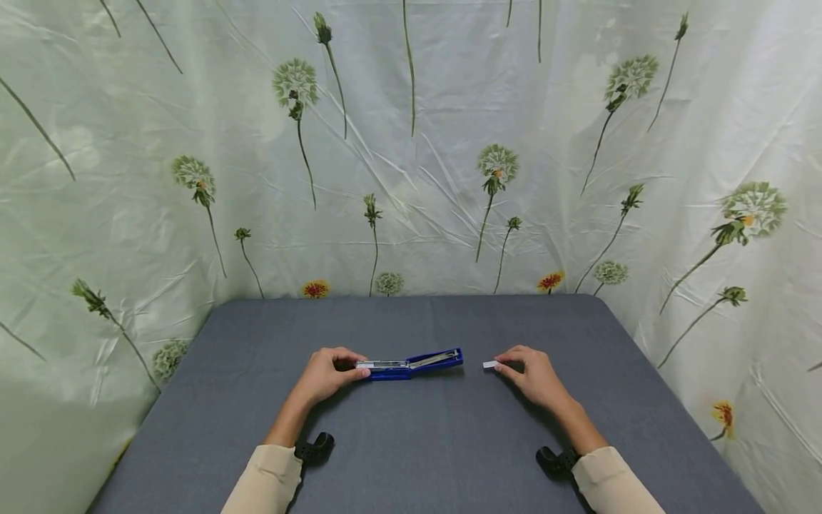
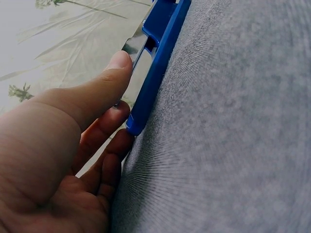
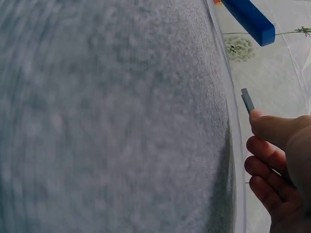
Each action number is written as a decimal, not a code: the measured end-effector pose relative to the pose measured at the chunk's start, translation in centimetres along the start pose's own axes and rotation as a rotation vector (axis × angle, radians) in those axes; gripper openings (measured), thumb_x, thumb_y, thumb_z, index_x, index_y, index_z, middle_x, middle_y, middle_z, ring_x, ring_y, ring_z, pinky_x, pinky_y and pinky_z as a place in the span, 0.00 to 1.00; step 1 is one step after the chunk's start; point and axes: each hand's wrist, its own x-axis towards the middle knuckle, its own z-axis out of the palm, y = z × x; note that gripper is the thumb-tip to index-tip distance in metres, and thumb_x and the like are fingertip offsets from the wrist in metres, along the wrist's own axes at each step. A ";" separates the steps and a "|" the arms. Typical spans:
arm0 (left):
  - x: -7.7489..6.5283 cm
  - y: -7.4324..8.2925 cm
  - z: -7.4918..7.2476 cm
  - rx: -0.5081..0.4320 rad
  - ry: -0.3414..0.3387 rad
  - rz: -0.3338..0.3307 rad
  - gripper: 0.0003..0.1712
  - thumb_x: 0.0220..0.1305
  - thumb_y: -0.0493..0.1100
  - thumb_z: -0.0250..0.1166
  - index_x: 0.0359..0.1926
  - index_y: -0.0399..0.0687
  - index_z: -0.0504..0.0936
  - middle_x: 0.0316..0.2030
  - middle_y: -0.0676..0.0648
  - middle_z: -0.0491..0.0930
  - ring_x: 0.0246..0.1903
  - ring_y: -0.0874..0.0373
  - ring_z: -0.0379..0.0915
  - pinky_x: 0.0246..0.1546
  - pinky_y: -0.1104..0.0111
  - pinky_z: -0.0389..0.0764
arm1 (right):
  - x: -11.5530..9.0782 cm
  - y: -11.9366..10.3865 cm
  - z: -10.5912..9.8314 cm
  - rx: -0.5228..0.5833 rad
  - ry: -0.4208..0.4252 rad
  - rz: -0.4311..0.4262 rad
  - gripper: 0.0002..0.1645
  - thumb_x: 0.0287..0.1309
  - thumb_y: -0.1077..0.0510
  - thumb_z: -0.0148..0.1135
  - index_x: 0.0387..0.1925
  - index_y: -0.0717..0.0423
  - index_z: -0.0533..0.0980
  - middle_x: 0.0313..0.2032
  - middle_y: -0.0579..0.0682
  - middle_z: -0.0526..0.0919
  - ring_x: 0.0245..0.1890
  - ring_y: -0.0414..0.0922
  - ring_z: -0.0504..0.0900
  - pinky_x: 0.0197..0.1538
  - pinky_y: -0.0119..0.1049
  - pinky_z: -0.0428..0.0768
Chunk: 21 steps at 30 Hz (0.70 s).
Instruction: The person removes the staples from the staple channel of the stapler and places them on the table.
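Over a grey table (image 1: 424, 450), a blue stapler (image 1: 409, 372) opened out, a small strip (image 1: 489, 365) not yet in it.
The left hand (image 1: 326, 375) grips the stapler's left end between thumb and fingers; the right hand (image 1: 534, 375) pinches the strip, apparently staples, apart from the raised right tip. Opening looks done; whether the channel holds staples is too small to tell.

You see bright, diffuse light in the head view; pale sheen marks creases in the curtain (image 1: 437, 207); soft shadows fall below your left hand (image 1: 326, 373) and right hand (image 1: 534, 378) on the grey cloth (image 1: 417, 442); your right wrist view is dimmer, its cloth blurred, its table edge (image 3: 232, 121) bowed.
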 end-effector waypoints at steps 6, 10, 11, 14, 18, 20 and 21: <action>0.0 0.0 0.0 -0.001 -0.003 0.004 0.12 0.55 0.54 0.80 0.41 0.63 0.92 0.37 0.57 0.88 0.37 0.62 0.78 0.43 0.64 0.76 | -0.2 0.2 0.3 0.003 -0.057 0.031 0.08 0.62 0.56 0.74 0.42 0.51 0.90 0.40 0.43 0.88 0.43 0.47 0.86 0.49 0.50 0.82; 0.0 -0.1 0.0 -0.007 -0.008 0.005 0.11 0.55 0.54 0.80 0.41 0.64 0.92 0.37 0.58 0.88 0.38 0.62 0.78 0.43 0.63 0.77 | -0.4 0.3 0.5 0.009 -0.066 0.041 0.08 0.62 0.56 0.74 0.42 0.51 0.90 0.40 0.43 0.88 0.43 0.46 0.85 0.49 0.49 0.82; 0.0 -0.1 0.1 -0.008 -0.009 0.004 0.11 0.55 0.54 0.80 0.41 0.64 0.92 0.37 0.58 0.88 0.38 0.62 0.78 0.44 0.63 0.77 | -0.4 0.3 0.5 0.009 -0.065 0.037 0.07 0.62 0.56 0.74 0.42 0.51 0.90 0.40 0.43 0.88 0.43 0.47 0.85 0.49 0.49 0.82; 0.0 0.0 0.0 -0.011 -0.007 0.004 0.11 0.55 0.54 0.80 0.40 0.64 0.92 0.38 0.58 0.88 0.38 0.62 0.78 0.45 0.62 0.77 | -0.3 0.4 0.6 0.003 -0.064 0.025 0.08 0.61 0.57 0.74 0.41 0.52 0.90 0.39 0.43 0.88 0.42 0.47 0.85 0.49 0.49 0.82; 0.0 0.0 0.0 -0.007 -0.006 0.007 0.11 0.56 0.55 0.80 0.40 0.65 0.92 0.38 0.58 0.88 0.39 0.62 0.79 0.45 0.62 0.76 | -0.2 0.3 0.5 -0.025 -0.071 0.006 0.07 0.60 0.58 0.74 0.41 0.52 0.90 0.39 0.43 0.87 0.42 0.47 0.85 0.49 0.49 0.82; 0.0 0.0 -0.1 -0.006 -0.007 0.008 0.11 0.56 0.55 0.79 0.40 0.65 0.92 0.38 0.58 0.88 0.39 0.63 0.78 0.44 0.63 0.76 | -0.1 0.1 0.5 -0.037 -0.076 -0.001 0.07 0.60 0.58 0.74 0.40 0.52 0.90 0.39 0.44 0.87 0.42 0.48 0.85 0.49 0.50 0.81; 0.0 0.0 -0.1 -0.004 -0.007 0.008 0.11 0.56 0.55 0.79 0.40 0.65 0.92 0.38 0.58 0.88 0.39 0.63 0.78 0.44 0.63 0.76 | -0.1 0.0 0.4 -0.044 -0.078 -0.003 0.07 0.60 0.58 0.74 0.40 0.52 0.90 0.39 0.44 0.87 0.42 0.48 0.85 0.49 0.50 0.81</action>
